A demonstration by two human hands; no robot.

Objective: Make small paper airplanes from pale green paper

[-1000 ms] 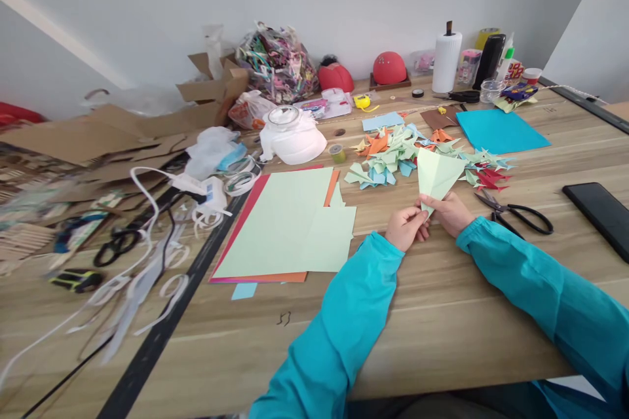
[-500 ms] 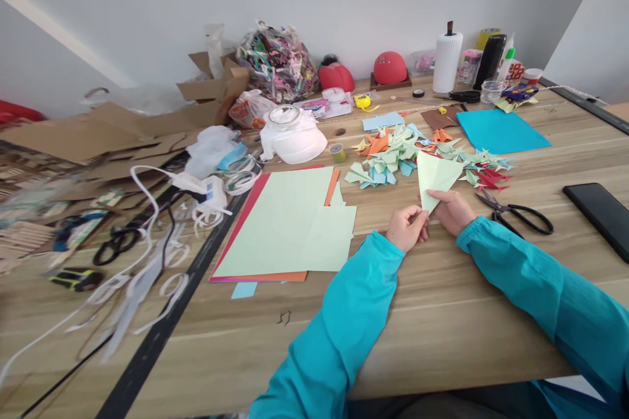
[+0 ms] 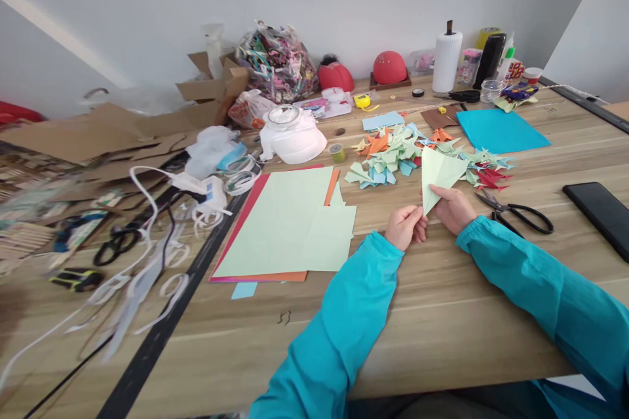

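A pale green sheet of paper (image 3: 441,172), folded to a point at its lower end, is held up above the table. My right hand (image 3: 455,208) grips its right side, with the thumb across the front and the fingers behind. At the lower tip, my left hand (image 3: 405,222) pinches the paper between thumb and fingertips. Just behind it lies a heap of folded paper cranes (image 3: 393,150) in green, orange, blue and red. To the left is a stack of coloured paper topped by a large pale green sheet (image 3: 280,222) and a smaller green square (image 3: 330,242).
Scissors (image 3: 521,213) and a black phone (image 3: 599,216) lie to the right. Blue paper (image 3: 504,131) is at the back right. A power strip (image 3: 209,193) with cables, a box cutter and cardboard (image 3: 98,131) crowd the left. A paper roll (image 3: 447,62) stands near the wall.
The folded paper has shifted slightly right and turned a little in my hands. My left hand has moved slightly left; the things on the table stay put.
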